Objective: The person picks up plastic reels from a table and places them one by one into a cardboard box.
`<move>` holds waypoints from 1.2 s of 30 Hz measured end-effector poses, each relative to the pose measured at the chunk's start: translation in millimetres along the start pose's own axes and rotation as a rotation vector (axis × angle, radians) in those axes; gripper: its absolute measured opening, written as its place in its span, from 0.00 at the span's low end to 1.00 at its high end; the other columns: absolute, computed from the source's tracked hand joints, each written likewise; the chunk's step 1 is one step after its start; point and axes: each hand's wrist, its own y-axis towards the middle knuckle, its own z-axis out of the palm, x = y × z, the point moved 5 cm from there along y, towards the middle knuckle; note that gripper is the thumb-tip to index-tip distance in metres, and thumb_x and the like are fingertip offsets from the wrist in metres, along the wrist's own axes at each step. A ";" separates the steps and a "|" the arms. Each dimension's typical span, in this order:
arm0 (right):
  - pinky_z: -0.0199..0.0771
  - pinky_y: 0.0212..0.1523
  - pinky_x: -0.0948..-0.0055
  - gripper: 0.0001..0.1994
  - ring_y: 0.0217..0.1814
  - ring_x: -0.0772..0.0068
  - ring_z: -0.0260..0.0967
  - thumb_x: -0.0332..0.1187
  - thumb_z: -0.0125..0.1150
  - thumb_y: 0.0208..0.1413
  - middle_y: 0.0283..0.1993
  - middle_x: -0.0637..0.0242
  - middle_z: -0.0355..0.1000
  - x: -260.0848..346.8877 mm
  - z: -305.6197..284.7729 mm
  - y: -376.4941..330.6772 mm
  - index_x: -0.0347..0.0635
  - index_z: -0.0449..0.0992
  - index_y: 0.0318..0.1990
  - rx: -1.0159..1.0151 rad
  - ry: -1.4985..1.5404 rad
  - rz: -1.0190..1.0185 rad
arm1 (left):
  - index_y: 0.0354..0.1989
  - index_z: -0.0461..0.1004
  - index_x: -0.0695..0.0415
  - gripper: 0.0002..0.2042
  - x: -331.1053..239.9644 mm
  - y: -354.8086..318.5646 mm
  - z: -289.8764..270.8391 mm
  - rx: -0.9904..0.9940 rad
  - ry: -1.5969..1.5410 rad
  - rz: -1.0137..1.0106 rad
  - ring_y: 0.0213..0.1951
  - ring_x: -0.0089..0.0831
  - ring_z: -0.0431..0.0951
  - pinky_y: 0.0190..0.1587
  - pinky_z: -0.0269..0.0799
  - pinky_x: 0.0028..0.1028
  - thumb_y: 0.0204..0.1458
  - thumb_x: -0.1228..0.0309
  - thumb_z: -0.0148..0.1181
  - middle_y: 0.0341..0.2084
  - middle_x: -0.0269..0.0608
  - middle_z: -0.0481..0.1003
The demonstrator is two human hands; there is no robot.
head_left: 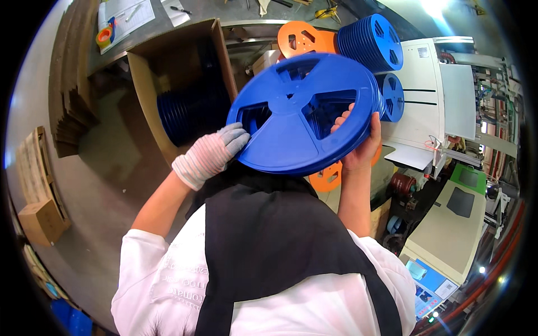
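Observation:
A stack of large blue plastic reels [287,131] is held up in front of my chest, the top one facing me with its wide cut-out windows. My left hand [216,150], in a striped work glove with grey fingertips, grips the stack's left edge. On the opposite side my bare right hand [363,143] wraps around the rim, some fingers showing through a window. To the left, an open cardboard box [147,103] contains more blue reels [182,115], partly in shadow. How many reels are in my hands is hard to see.
Beyond the held stack are an orange reel [302,38] and stacked blue reels [367,42]. A white machine [412,89] stands to the right, a beige machine [448,224] nearer. Flattened cardboard [70,78] leans at far left. Tape [105,36] and papers lie on the far table.

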 end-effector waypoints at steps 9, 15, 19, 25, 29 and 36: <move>0.69 0.42 0.65 0.17 0.32 0.71 0.62 0.46 0.51 0.63 0.29 0.69 0.64 1.1 -32.3 -7.7 0.41 0.68 0.45 0.021 0.019 0.083 | 0.51 0.71 0.58 0.13 25.2 -55.8 -9.6 -0.572 -1.381 -0.641 0.45 0.38 0.80 0.46 0.79 0.35 0.58 0.73 0.56 0.40 0.40 0.77; 0.72 0.40 0.65 0.14 0.30 0.72 0.63 0.43 0.53 0.60 0.28 0.69 0.65 4.0 -58.0 -25.0 0.42 0.69 0.43 -0.063 0.034 0.065 | 0.49 0.71 0.56 0.17 31.6 -87.1 -9.9 -0.693 -1.609 -0.751 0.47 0.42 0.79 0.47 0.81 0.38 0.54 0.63 0.64 0.40 0.41 0.76; 0.72 0.40 0.65 0.14 0.31 0.72 0.63 0.42 0.52 0.59 0.28 0.69 0.65 4.3 -58.6 -27.8 0.41 0.69 0.43 -0.046 -0.001 0.056 | 0.49 0.71 0.56 0.17 29.0 -88.7 -10.8 -0.708 -1.651 -0.745 0.47 0.42 0.79 0.47 0.80 0.38 0.54 0.63 0.64 0.40 0.41 0.76; 0.73 0.41 0.64 0.14 0.31 0.71 0.64 0.42 0.52 0.59 0.29 0.69 0.65 1.7 -67.6 -33.1 0.41 0.69 0.44 -0.069 0.002 0.051 | 0.51 0.70 0.58 0.16 38.5 -92.0 -17.5 -0.749 -1.586 -0.731 0.47 0.44 0.79 0.51 0.78 0.41 0.57 0.67 0.61 0.40 0.42 0.76; 0.73 0.42 0.64 0.14 0.32 0.70 0.64 0.41 0.52 0.58 0.29 0.68 0.66 1.5 -73.5 -37.9 0.41 0.70 0.45 -0.093 -0.011 0.035 | 0.51 0.70 0.60 0.13 65.6 -94.3 -24.6 -0.750 -1.291 -0.895 0.45 0.37 0.79 0.49 0.78 0.37 0.60 0.70 0.55 0.41 0.42 0.77; 0.73 0.43 0.64 0.15 0.33 0.69 0.65 0.41 0.53 0.57 0.30 0.67 0.67 5.2 -82.7 -43.2 0.41 0.70 0.45 -0.143 -0.031 -0.001 | 0.50 0.70 0.53 0.10 189.6 -86.1 33.2 -0.584 -0.662 -1.233 0.37 0.24 0.78 0.33 0.72 0.26 0.62 0.71 0.49 0.36 0.33 0.77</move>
